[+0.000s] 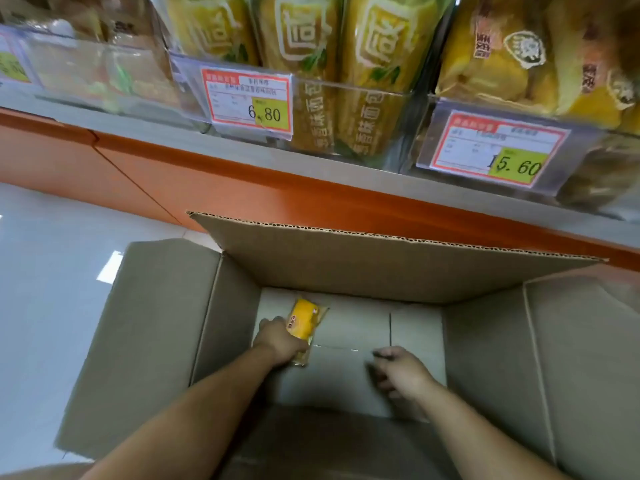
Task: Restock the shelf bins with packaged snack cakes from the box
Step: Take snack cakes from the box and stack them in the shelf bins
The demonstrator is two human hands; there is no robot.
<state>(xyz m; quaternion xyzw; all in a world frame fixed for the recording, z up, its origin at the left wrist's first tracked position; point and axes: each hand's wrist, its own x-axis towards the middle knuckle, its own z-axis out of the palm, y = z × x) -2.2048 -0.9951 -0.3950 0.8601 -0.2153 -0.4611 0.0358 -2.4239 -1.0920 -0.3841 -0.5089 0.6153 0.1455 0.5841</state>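
Held by the left hand [277, 341], deep in the box [381, 268], near its left wall and just over the bare cardboard bottom: one cake [306, 320]. Small, oblong, sealed in a clear glossy wrapper with flat crimped ends. Bright yellow-orange print over most of the front, with a band of red characters across the middle, too small to read. Far end pointing towards the shelf, near end poking out below the palm. Thumb and fingers wrapped round the middle of the pack, gripping it.

To the right, well apart from the cake, the right hand [401, 372], low over the bottom, fingers half curled and blurred. Nothing seen in them; loose or clenched, impossible to tell.

Box flaps open, the far one standing up before the orange shelf edge [311, 199]. Above it, clear bins [367, 109] packed with tall yellow packs [301, 39], upright and side by side. Two price tags [250, 102] on the bin fronts, reading 6.80 and 15.60. Pale glossy shop floor [34, 258] at the left.
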